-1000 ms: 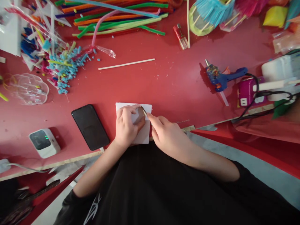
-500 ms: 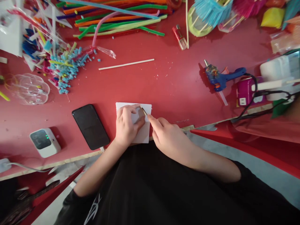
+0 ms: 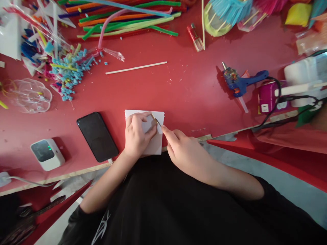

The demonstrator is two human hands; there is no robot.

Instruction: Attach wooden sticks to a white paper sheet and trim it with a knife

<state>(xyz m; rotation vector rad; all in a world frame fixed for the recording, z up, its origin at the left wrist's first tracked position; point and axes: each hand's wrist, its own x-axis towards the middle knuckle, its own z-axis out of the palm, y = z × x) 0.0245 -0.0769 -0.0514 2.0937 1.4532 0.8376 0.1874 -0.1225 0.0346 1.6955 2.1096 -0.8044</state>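
A square white sheet (image 3: 155, 148) lies at the table's front edge, before my body. My left hand (image 3: 136, 136) rests on it, thumb and fingertips curved around a small flat greyish piece (image 3: 147, 126) with a tan edge; its full shape is hidden by the fingers. My right hand (image 3: 182, 148) is closed around a slim, dark blade-like tool (image 3: 158, 122), index finger stretched along it. The tool's tip meets the tan edge near my left fingertips. Its handle is hidden in my palm.
A black phone (image 3: 97, 136) and white device (image 3: 47, 154) lie left. A white stick (image 3: 136, 67) lies beyond the sheet. A blue glue gun (image 3: 241, 80) with a cord rests right. Pipe cleaners (image 3: 127, 25) and blue clippings (image 3: 68, 76) cover the back left.
The tool's tip and the tan edge have shifted slightly, with more of the tan edge showing. Both hands keep nearly the same grip. The whole view has drifted a little.
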